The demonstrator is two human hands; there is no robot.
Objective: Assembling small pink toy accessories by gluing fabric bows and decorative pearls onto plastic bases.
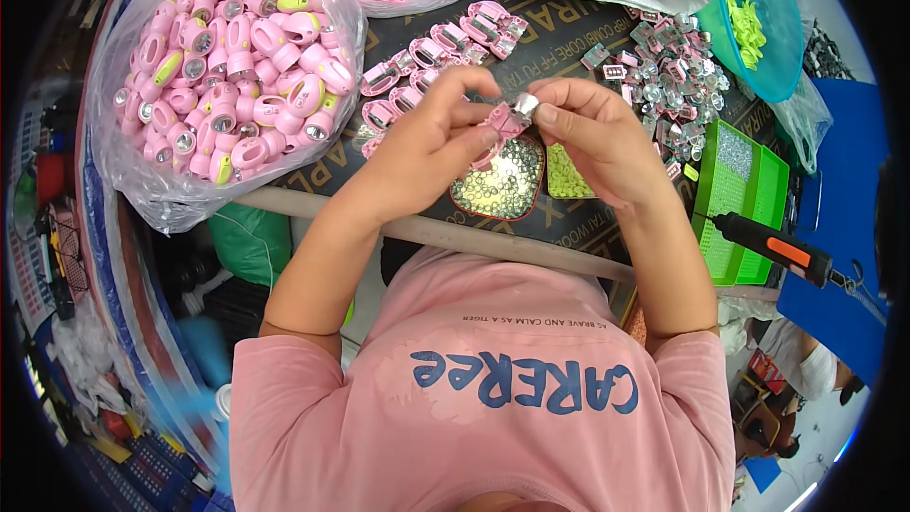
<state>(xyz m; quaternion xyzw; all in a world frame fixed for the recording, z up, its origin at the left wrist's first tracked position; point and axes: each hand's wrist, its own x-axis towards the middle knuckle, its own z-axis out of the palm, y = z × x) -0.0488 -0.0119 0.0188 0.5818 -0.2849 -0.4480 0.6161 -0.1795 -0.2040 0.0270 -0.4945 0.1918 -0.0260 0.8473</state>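
Note:
Over the near edge of the bench, my left hand [417,154] is closed on a pink flashlight shell half [497,123], gripping it with thumb and fingers. My right hand [605,140] pinches a small shiny reflector cup [524,105] at the end of that shell; whether it is seated there I cannot tell. Below the hands is a tray of small clear, shiny round pieces [497,192]. Beside it lies a container of small yellow-green parts [566,175]. Rows of pink shell halves with metal parts [453,40] lie just beyond my left hand.
A plastic bag of pink flashlights [237,62] stands at the left. Beyond my right hand is a heap of reflector assemblies [675,76]. A teal basin [791,43] holds yellow-green parts. At the right are a green tray [730,256] and a black-and-orange electric screwdriver [777,246].

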